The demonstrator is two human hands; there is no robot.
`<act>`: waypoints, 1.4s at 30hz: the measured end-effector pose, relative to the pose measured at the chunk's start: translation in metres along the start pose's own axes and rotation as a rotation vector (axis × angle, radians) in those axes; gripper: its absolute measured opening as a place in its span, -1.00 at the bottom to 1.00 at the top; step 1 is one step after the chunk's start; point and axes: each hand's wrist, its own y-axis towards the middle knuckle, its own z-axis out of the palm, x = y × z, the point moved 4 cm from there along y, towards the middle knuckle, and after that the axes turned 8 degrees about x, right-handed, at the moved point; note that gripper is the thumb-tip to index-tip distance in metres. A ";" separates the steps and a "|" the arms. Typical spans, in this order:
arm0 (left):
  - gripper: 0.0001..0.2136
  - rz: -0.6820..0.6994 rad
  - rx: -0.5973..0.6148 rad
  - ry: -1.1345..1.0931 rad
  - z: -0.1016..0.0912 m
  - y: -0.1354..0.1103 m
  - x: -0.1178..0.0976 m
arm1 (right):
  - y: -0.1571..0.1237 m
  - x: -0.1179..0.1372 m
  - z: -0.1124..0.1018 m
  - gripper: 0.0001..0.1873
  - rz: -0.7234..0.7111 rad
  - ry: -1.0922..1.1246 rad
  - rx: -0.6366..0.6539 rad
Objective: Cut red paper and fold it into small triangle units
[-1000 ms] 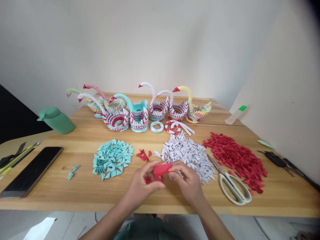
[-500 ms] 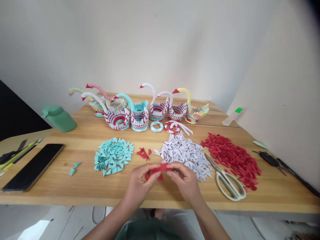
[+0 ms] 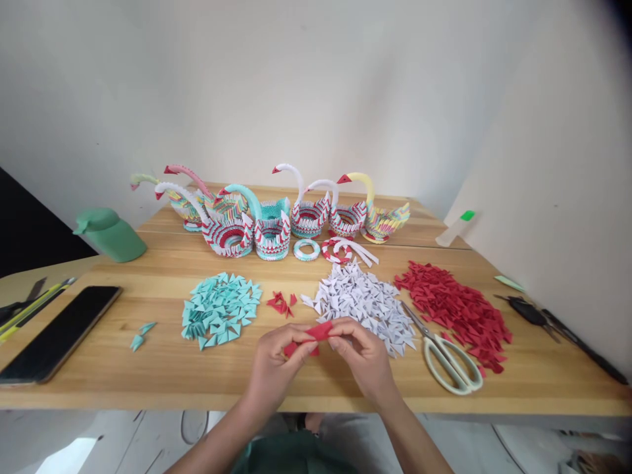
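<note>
Between both hands, just above the table's front part, is a small strip of red paper (image 3: 320, 330). My left hand (image 3: 277, 359) pinches its left end with thumb and fingers. The right end is pinched by my right hand (image 3: 363, 355). More red paper (image 3: 312, 351) shows below the strip, partly hidden by my left fingers. Beyond the hands lie a few small folded red pieces (image 3: 281, 304). A pile of white folded paper triangles (image 3: 363, 306) is just past my right hand. Turquoise triangles (image 3: 221, 309) are heaped on the left, red ones (image 3: 457, 313) on the right.
Scissors (image 3: 447, 362) lie right of my right hand. Several paper swans (image 3: 230, 237) and two paper rings (image 3: 307, 249) stand across the back. A phone (image 3: 59, 332) and green jug (image 3: 111, 236) are at left; keys (image 3: 530, 311) at far right.
The red strip is tilted a little more, its right end higher. Both hands keep their pinch on it. The whole view has shifted slightly.
</note>
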 end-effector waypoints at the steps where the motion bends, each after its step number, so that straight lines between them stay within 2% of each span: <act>1: -0.92 0.009 0.000 0.019 0.000 0.000 -0.001 | 0.000 -0.001 0.000 -0.94 0.024 0.030 -0.013; 4: -0.93 0.028 0.004 0.057 0.001 0.001 -0.003 | 0.000 -0.005 0.000 -0.91 0.113 0.121 -0.064; 8: -0.92 0.004 0.035 0.008 0.005 0.002 0.002 | 0.001 -0.005 0.000 -0.68 0.178 0.147 -0.049; 14: -0.85 -0.205 0.004 -0.405 0.014 0.001 0.019 | 0.001 -0.005 0.000 -0.79 0.195 0.054 -0.016; 18: -0.73 -0.250 0.007 -0.533 0.018 0.000 0.020 | 0.001 -0.004 0.000 -0.85 0.138 -0.025 -0.038; 22: -0.70 -0.258 0.003 -0.538 0.021 0.000 0.020 | 0.000 -0.004 -0.001 -0.87 0.110 -0.107 -0.053; 34: -0.77 -0.259 -0.007 -0.471 0.021 0.004 0.018 | 0.000 0.000 -0.002 -0.87 0.091 -0.135 -0.078; 42: -0.73 -0.303 -0.046 -0.512 0.019 0.008 0.020 | 0.001 -0.004 -0.003 -0.81 0.129 -0.066 -0.028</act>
